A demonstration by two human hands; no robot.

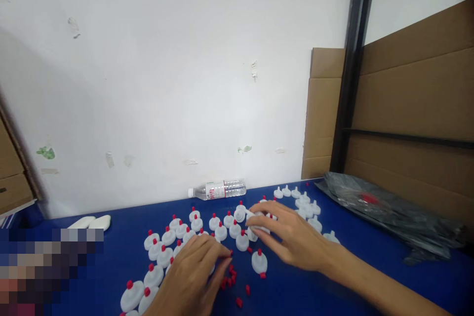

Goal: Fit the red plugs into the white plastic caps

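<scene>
My left hand (198,266) pinches a small red tip cap (231,253) between thumb and fingers, just above the blue table. Loose red caps (229,282) lie in a small pile below its fingertips. My right hand (296,237) is closed round a white nozzle lid (258,219), whose far side is hidden by the fingers. Another white lid (242,241) with a red tip stands on the table between my hands. Nearer to me, a white lid (259,262) with a red tip sits with a loose red cap at its edge.
Many red-tipped white lids (151,275) spread across the left of the blue table (296,291). White lids without red tips (296,192) stand at the back right. A water bottle (222,189) lies by the wall. A grey plastic bag (385,212) covers the right side.
</scene>
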